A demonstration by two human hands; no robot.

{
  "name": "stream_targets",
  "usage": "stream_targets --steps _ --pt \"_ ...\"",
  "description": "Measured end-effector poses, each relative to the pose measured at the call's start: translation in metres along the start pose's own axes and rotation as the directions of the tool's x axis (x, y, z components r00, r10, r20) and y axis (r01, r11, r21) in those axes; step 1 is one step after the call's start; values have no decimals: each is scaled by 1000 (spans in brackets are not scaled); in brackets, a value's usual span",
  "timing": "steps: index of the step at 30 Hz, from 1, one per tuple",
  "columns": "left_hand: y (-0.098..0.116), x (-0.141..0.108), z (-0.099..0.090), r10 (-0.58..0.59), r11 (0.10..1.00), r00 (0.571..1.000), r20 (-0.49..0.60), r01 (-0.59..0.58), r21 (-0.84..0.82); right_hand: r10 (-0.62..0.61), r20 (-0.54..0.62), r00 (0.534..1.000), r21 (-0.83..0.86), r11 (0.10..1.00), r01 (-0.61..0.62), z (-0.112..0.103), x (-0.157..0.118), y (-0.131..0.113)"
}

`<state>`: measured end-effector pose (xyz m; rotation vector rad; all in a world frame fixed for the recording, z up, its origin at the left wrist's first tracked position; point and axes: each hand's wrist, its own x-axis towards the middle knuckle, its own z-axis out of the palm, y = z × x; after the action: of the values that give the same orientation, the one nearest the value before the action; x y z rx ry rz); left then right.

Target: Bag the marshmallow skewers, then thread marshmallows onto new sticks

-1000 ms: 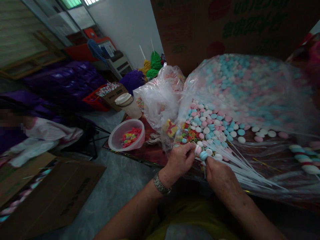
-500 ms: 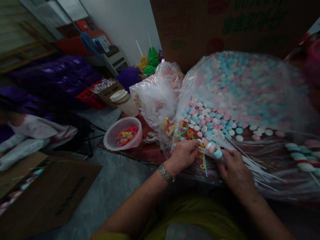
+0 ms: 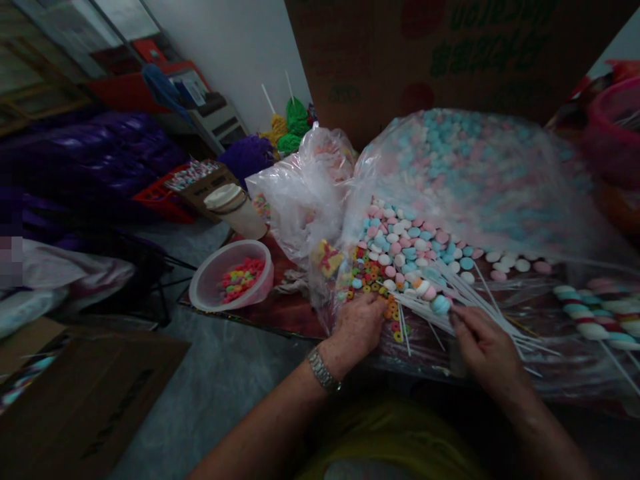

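Surface: clear plastic sheeting [image 3: 520,373] over a red cloth [image 3: 285,313], sitting right on the scene with grey floor [image 3: 215,380] around it and a white wall [image 3: 225,47] behind
Writing: green lettering [image 3: 493,33] on a big cardboard box [image 3: 360,87], honestly can't read it from here
Left hand [image 3: 356,327]: fingers curled, pressed down by colorful ring candies [image 3: 370,267], metal bracelet [image 3: 323,370] on the wrist
Right hand [image 3: 485,347]: pinching a bunch of thin white sticks [image 3: 467,313]
Candy: pink and blue disc candies [image 3: 400,247] heaped in a big clear bag [image 3: 475,167], just past the hands

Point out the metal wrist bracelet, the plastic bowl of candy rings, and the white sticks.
Metal wrist bracelet [image 3: 323,370], head view, middle of band.
Plastic bowl [image 3: 201,293], head view, left rim.
White sticks [image 3: 475,293], head view, along shafts.
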<state>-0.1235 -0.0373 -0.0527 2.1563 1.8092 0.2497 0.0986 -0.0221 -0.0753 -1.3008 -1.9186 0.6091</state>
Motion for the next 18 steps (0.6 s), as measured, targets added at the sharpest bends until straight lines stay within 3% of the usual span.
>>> stream_targets --steps 2,4,6,8,10,18 --pt "-8 -1 -1 -26 988 999 -48 19 -150 -37 78 996 37 999 34 2 -14 -12" --pt "-14 -2 -4 -113 914 991 -70 76 -398 -50 137 989 56 998 42 6 -25 -21" --pt "-14 -3 -9 -211 723 977 -16 146 -675 -60 165 984 45 998 53 10 -30 -26" --pt "-9 -4 -14 -265 504 963 54 186 -844 -70 183 981 13 998 68 14 -32 -28" --pt "-2 -5 -16 -294 410 954 64 186 -893 -68 190 979 -40 996 77 16 -34 -29" --pt "12 -3 -12 -390 348 920 28 176 -921 -36 134 990 -207 976 64 22 -40 -32"
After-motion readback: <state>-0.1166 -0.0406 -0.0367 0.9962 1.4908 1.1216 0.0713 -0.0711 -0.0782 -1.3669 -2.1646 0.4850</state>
